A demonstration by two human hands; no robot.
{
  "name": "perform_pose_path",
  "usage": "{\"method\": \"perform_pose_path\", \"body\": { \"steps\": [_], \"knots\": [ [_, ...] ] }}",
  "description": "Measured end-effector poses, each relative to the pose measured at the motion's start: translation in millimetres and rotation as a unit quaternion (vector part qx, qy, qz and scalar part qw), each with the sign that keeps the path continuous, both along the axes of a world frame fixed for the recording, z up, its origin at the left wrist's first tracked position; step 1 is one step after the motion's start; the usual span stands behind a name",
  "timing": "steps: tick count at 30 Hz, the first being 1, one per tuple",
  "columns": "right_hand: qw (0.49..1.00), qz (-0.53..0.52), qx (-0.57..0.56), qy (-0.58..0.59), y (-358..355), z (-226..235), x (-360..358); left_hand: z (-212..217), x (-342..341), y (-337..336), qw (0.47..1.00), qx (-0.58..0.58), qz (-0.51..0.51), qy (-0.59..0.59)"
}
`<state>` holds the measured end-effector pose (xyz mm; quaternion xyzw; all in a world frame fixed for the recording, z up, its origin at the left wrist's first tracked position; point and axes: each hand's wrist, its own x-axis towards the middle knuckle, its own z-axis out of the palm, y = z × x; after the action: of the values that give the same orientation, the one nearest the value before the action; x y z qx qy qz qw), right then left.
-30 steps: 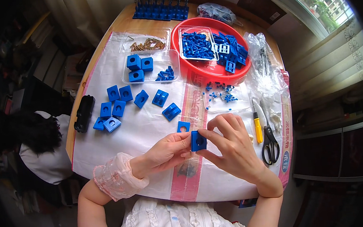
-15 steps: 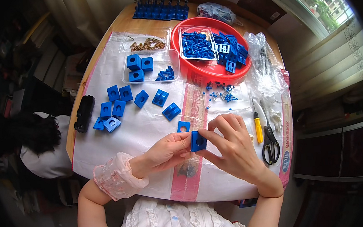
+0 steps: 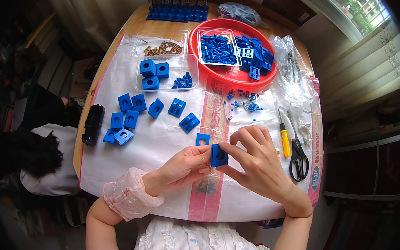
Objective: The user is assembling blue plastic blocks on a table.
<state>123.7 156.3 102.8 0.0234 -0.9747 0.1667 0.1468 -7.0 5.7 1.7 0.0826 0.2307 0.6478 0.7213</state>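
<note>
Between my two hands is a blue square plastic block with a round hole (image 3: pixel 219 155). My left hand (image 3: pixel 184 166) pinches its left edge between thumb and fingers. My right hand (image 3: pixel 254 163) grips the top and right side with thumb and index finger, the other fingers curled above. Just beyond lies a blue square piece with a hole (image 3: pixel 202 139) on the sheet. Farther off, two blue blocks with rounded parts, one a slotted block (image 3: pixel 189 123) and one a ridged block (image 3: pixel 177 107), lie apart. More blue holed blocks (image 3: pixel 130 119) cluster at the left.
A red basin (image 3: pixel 234 82) holds blue parts and a clear tray. Clear boxes carry brass-coloured pins (image 3: pixel 163 49) and blue blocks (image 3: pixel 147 68). Small fittings (image 3: pixel 247 103) lie scattered. At right are a yellow-handled screwdriver (image 3: pixel 285 142), black scissors (image 3: pixel 298 162) and plastic bags (image 3: pixel 291 66). A person (image 3: pixel 47 160) is at far left.
My hands and the block between them stay almost still. At the far left, the other person's head has shifted slightly downward.
</note>
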Motion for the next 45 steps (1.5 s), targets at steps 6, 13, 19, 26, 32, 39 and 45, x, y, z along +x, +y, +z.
{"method": "perform_pose_path", "body": {
  "steps": [6,13,19,26,32,39,45],
  "knots": [
    [1.000,-0.009,-0.005,0.008,-0.6,-1.6,-0.7,1.2,0.1,0.7,1.000,-0.003,-0.001,0.001],
    [1.000,-0.008,-0.005,0.008,-0.4,-2.1,-0.5,3.9,0.0,0.8,1.000,-0.020,-0.002,0.013],
    [1.000,-0.010,-0.003,0.008,-0.7,-3.1,-0.4,1.5,-0.1,0.7,1.000,-0.014,-0.001,0.012],
    [1.000,-0.009,-0.002,0.009,-0.7,-3.1,-0.9,1.8,0.0,0.9,1.000,-0.014,0.000,0.009],
    [1.000,-0.011,-0.004,0.009,-0.5,-2.1,-0.3,3.1,-0.3,0.5,1.000,-0.010,-0.005,0.002],
    [1.000,-0.008,-0.002,0.010,-0.5,-3.2,-1.2,1.4,-0.4,-0.4,1.000,-0.011,0.000,0.003],
    [1.000,-0.007,0.002,0.010,0.2,-3.4,-0.4,3.4,0.3,0.3,1.000,-0.027,0.001,0.008]
  ]
}}
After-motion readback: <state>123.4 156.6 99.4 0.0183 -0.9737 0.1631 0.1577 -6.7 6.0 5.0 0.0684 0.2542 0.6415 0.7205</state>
